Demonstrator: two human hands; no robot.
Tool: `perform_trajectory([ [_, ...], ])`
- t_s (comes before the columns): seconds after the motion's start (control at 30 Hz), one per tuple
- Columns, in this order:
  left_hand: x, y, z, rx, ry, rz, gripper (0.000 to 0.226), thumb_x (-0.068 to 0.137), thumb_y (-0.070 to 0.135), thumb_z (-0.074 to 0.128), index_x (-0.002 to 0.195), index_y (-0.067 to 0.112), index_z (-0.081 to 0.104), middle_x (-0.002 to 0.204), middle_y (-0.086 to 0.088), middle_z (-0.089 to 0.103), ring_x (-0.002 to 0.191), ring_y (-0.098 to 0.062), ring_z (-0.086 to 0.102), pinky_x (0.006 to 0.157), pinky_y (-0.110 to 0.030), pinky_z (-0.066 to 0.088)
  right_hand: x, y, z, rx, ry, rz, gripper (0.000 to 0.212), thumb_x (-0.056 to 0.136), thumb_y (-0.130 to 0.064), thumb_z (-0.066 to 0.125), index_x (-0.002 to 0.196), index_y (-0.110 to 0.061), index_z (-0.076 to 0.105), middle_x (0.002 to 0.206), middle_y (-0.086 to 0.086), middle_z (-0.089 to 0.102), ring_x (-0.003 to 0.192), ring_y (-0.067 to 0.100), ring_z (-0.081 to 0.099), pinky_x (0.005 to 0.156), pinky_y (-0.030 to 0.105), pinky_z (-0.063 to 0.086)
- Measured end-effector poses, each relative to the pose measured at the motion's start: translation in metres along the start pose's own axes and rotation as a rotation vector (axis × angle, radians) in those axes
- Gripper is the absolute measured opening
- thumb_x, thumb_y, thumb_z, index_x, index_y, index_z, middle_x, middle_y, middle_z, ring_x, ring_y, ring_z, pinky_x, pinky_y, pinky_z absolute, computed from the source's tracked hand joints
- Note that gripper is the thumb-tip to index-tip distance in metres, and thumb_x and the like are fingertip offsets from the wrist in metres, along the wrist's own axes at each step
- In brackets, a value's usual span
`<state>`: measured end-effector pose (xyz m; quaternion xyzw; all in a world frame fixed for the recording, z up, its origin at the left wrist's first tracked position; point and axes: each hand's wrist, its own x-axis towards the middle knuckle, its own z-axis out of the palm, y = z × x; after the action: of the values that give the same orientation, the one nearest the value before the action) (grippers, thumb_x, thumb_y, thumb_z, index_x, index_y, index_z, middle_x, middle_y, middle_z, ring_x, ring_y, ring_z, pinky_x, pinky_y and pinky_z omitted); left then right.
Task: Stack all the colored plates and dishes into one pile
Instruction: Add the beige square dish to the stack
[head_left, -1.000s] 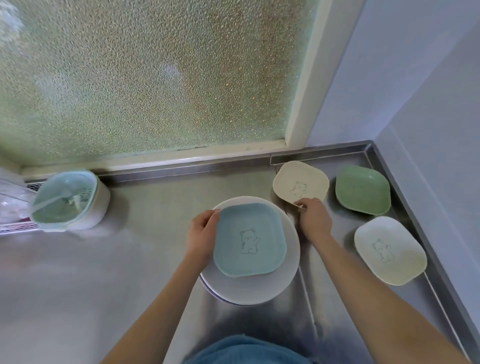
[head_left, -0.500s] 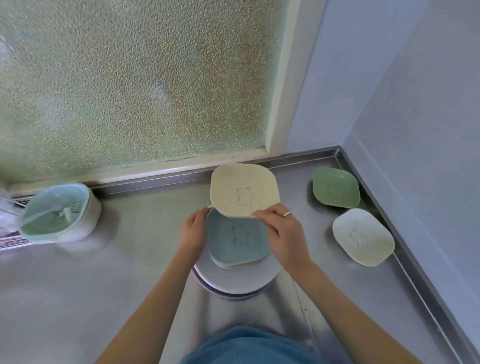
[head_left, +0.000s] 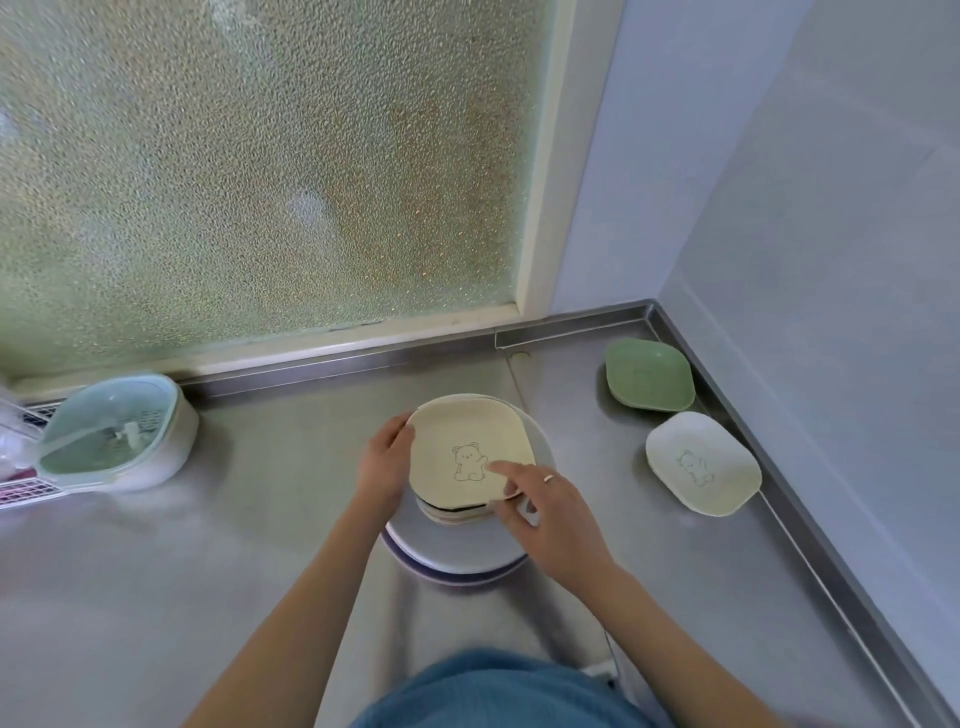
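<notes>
A cream square dish (head_left: 467, 441) with a bear drawing lies on top of the pile, over the blue dish, which is now hidden. The pile rests on a round white plate (head_left: 457, 545) with a purple-rimmed plate under it. My left hand (head_left: 382, 460) holds the pile's left edge. My right hand (head_left: 540, 509) grips the cream dish at its near right corner, thumb on top. A green dish (head_left: 649, 374) sits in the far right corner. A white bear dish (head_left: 701, 467) lies just in front of it.
The steel counter (head_left: 208, 597) has a raised rim along the back and right walls. A pale blue and white lidded container (head_left: 114, 436) stands at the left, next to a white rack. A frosted window fills the back.
My right hand lifted the cream dish from the back of the counter, carried it left and lowered it onto the blue dish. The left hand stayed at the pile's edge.
</notes>
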<state>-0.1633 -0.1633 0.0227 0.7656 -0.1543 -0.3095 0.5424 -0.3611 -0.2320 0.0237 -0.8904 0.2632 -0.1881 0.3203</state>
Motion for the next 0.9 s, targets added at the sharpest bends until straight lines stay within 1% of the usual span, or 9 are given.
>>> perform_trajectory([
  [0.1,-0.001,-0.002,0.0,-0.002,-0.001,0.011,0.027,0.092,0.016,0.046,0.106,0.026,0.067,0.093,0.014,0.063,0.085,-0.003,0.056,0.067,-0.012,0.038,0.002,0.009,-0.005,0.041,0.166,0.061,0.035,0.091,-0.037,0.053,0.125,-0.033,0.046,0.098,-0.019,0.05,0.071,-0.007,0.05,0.062,0.004,0.039],
  [0.2,-0.002,-0.002,0.001,-0.001,0.01,0.006,0.029,0.091,0.014,0.046,0.105,0.029,0.067,0.091,0.017,0.063,0.083,0.002,0.056,0.068,-0.012,0.039,0.005,0.034,-0.014,0.045,0.357,0.22,0.034,0.092,-0.028,0.054,0.125,-0.024,0.048,0.102,-0.009,0.053,0.057,0.004,0.049,0.057,0.014,0.041],
  [0.27,-0.001,-0.002,0.001,-0.021,0.018,-0.014,0.029,0.09,0.016,0.046,0.102,0.031,0.068,0.091,0.019,0.064,0.084,0.004,0.056,0.069,-0.015,0.04,0.006,0.056,-0.021,0.006,0.405,0.328,0.033,0.093,-0.025,0.052,0.125,-0.023,0.047,0.107,0.0,0.055,0.061,0.006,0.049,0.06,0.028,0.044],
  [0.37,-0.001,-0.001,0.001,-0.071,0.024,-0.035,0.027,0.089,0.017,0.048,0.095,0.033,0.069,0.09,0.023,0.066,0.084,0.007,0.058,0.066,-0.015,0.043,0.011,0.089,-0.03,-0.118,0.372,0.491,0.037,0.093,-0.022,0.05,0.129,-0.018,0.041,0.121,0.012,0.052,0.093,0.027,0.058,0.067,0.03,0.041],
  [0.47,-0.002,0.0,0.001,-0.087,0.035,-0.05,0.026,0.089,0.018,0.05,0.093,0.035,0.069,0.086,0.026,0.066,0.079,0.011,0.059,0.063,-0.011,0.043,0.018,0.115,-0.035,-0.254,0.248,0.748,0.044,0.091,-0.015,0.049,0.131,-0.009,0.034,0.123,0.023,0.046,0.094,0.044,0.058,0.064,0.038,0.038],
  [0.57,-0.002,0.0,0.002,-0.098,0.055,-0.054,0.027,0.09,0.017,0.05,0.09,0.036,0.069,0.084,0.027,0.066,0.075,0.013,0.06,0.062,-0.01,0.043,0.02,0.13,-0.035,-0.361,0.143,0.909,0.043,0.09,-0.014,0.047,0.128,-0.003,0.03,0.122,0.027,0.047,0.097,0.048,0.057,0.064,0.043,0.039],
  [0.73,-0.001,0.003,0.003,-0.118,0.078,-0.058,0.028,0.09,0.017,0.052,0.082,0.038,0.069,0.08,0.026,0.067,0.068,0.016,0.06,0.053,-0.002,0.043,0.019,0.136,-0.028,-0.507,0.01,0.935,0.036,0.093,-0.015,0.043,0.126,-0.004,0.037,0.118,0.023,0.053,0.093,0.046,0.06,0.061,0.041,0.04],
  [0.83,0.0,0.003,0.003,-0.083,0.082,-0.056,0.029,0.09,0.019,0.051,0.079,0.042,0.067,0.081,0.028,0.065,0.072,0.013,0.059,0.058,-0.005,0.042,0.013,0.134,-0.028,-0.566,-0.035,0.907,0.029,0.089,-0.005,0.04,0.117,-0.008,0.044,0.107,0.018,0.055,0.086,0.04,0.06,0.058,0.038,0.04],
  [0.9,0.001,0.002,0.003,-0.056,0.075,-0.054,0.028,0.09,0.02,0.051,0.082,0.041,0.066,0.083,0.027,0.064,0.075,0.011,0.057,0.061,-0.009,0.04,0.009,0.129,-0.027,-0.544,0.024,0.859,0.029,0.087,-0.002,0.036,0.111,-0.01,0.049,0.101,0.016,0.055,0.079,0.036,0.055,0.058,0.035,0.038],
])
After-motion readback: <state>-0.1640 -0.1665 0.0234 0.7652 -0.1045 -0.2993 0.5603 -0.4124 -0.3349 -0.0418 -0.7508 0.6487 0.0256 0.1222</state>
